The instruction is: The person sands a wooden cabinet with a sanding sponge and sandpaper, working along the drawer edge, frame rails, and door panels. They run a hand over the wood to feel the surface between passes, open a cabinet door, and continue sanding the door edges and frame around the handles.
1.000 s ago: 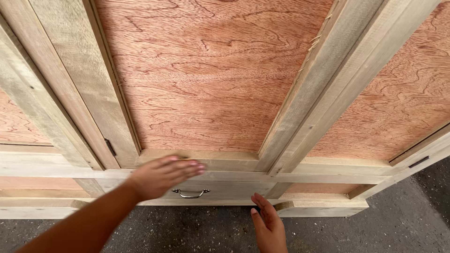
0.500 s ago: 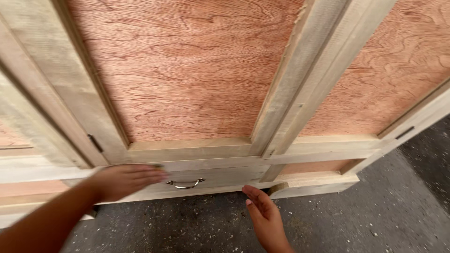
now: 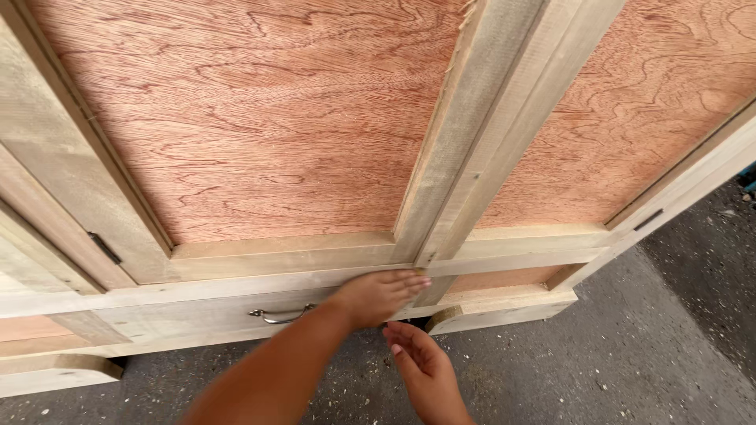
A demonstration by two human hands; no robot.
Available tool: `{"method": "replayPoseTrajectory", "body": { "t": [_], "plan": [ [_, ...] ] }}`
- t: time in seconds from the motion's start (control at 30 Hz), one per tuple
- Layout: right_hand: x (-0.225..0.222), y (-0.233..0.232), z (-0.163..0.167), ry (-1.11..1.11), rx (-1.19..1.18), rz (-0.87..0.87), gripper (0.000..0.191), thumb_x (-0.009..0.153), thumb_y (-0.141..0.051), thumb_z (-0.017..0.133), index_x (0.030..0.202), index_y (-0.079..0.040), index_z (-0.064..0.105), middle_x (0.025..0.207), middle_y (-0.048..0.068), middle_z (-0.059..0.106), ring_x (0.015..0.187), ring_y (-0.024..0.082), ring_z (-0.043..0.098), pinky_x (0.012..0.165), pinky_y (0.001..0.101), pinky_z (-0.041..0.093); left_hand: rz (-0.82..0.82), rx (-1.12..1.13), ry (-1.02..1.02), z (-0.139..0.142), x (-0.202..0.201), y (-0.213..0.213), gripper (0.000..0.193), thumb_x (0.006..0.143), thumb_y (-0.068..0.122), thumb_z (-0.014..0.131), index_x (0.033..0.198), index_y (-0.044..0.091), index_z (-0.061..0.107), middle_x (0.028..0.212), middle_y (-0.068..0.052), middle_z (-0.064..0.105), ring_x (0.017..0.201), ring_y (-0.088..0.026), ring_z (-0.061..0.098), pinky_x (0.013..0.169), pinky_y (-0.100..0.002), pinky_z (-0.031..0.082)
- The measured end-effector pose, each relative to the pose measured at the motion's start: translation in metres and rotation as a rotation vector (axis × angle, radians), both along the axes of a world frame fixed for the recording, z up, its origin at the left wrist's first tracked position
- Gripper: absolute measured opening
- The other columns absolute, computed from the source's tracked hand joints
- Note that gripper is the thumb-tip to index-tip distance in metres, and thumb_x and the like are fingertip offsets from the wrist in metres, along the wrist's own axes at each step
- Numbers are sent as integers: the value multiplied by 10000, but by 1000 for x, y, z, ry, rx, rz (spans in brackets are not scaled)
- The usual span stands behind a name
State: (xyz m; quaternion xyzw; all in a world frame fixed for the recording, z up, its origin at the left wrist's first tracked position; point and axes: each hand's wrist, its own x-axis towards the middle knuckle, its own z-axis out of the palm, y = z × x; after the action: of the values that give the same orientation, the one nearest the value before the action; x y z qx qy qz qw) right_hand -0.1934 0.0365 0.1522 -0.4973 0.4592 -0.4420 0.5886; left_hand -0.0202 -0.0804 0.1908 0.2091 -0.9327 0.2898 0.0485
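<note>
Grey speckled floor [image 3: 630, 354]; small dark hinge [image 3: 104, 248].

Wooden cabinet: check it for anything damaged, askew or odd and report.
One small flaw: the pale upright post has a splintered, frayed edge near the top of the view. Otherwise the plywood panels, metal drawer handle and frame joints look intact and square.

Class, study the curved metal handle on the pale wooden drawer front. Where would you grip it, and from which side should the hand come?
Grip the metal handle at the middle of its bow, where it stands off the drawer front. Probably come from the open floor side, fingers hooked behind it: both ends are fixed to the wood. The left hand lies flat just right of it.
</note>
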Motion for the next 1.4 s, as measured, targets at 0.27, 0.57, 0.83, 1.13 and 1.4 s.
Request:
{"method": "replayPoseTrajectory", "body": {
  "t": [0.27,0.57,0.83,1.13,1.4],
  "plan": [
    [3,-23,-39,-10,-48,43,401,953,6,579,1353,24,605,1274,156,722,1240,213,647,1054,333,490,71,57,-142,9,143,39,661,968,204,386,1581,-19,281,1698,-103,193,1554,-189,176,1264,-355,106],
    [35,-47,-78,-57,-61,86,433,904,31,635,1336,43,625,1241,181,738,1226,245,684,1051,361,512,266,-95,-177,121,301,123,678,947,244,361,1600,115,228,1683,11,206,1519,-125,208,1234,-382,109],
    [85,-80,-40,67,-122,127,410,902,-5,619,1303,-66,679,1248,127,743,1273,234,676,1098,366,479,560,-782,238,292,295,143,533,1032,152,595,1555,225,518,1652,6,419,1550,-160,304,1264,-463,39],
    [113,-76,70,419,-682,-31,434,795,12,666,1186,-136,783,1288,102,723,1372,263,588,1165,426,392,727,-453,400,211,260,117,615,952,200,585,1545,235,424,1623,-5,416,1505,-189,304,1250,-491,94],
    [97,-83,305,681,-1480,-135,391,885,-181,657,1273,-140,653,1499,112,558,1532,362,351,1241,555,224,763,-545,719,209,256,93,589,926,283,581,1508,322,496,1576,-43,417,1476,-260,349,1230,-577,102]
  ]
}}
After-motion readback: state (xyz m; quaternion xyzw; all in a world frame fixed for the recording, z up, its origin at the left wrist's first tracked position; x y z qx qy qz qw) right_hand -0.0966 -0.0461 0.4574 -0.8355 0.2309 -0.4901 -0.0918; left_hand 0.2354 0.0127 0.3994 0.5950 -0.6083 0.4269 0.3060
